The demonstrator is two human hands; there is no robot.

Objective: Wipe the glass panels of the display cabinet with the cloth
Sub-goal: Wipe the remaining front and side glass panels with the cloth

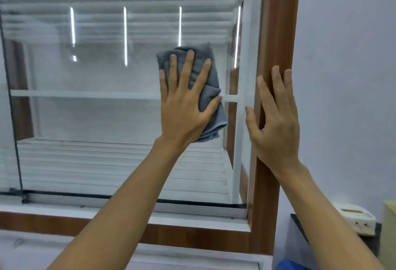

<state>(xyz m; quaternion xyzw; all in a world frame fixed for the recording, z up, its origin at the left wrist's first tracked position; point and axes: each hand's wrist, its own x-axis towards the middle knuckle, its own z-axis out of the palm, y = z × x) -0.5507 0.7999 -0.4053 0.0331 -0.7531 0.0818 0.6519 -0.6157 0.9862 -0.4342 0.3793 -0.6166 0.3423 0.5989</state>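
A: Where is the cloth (211, 93) right now?

B: Flat against the glass panel (96, 72) of the display cabinet (150, 233), under the left hand (182, 106). The fingers are straight and spread, pressing rather than clutching, with the thumb lying along the cloth's right edge. The folded grey bundle runs roughly up and down, leaning a little to the right at the bottom, and it sticks out above the fingertips and below the palm.

A: And the other hand?

B: The right hand (276, 119) holds nothing. Its fingers lie straight up the wooden frame (278, 23), and the thumb is over on the white inner upright. It looks to be steadying the person, not cleaning.

A: So which way should the wipe go?

B: The cloth sits at the right end of the pane, just beside that frame. Nearly all the open glass lies to its left, as far as the dark seam (10, 98), and below it. I'd judge a stroke leftward or downward covers the most, and the left hand is the one placed to make it.

A: Which parts are done already?

B: Hard to say. The glass is blurred and full of reflected light strips, so any streaks or clean patches can't be made out.
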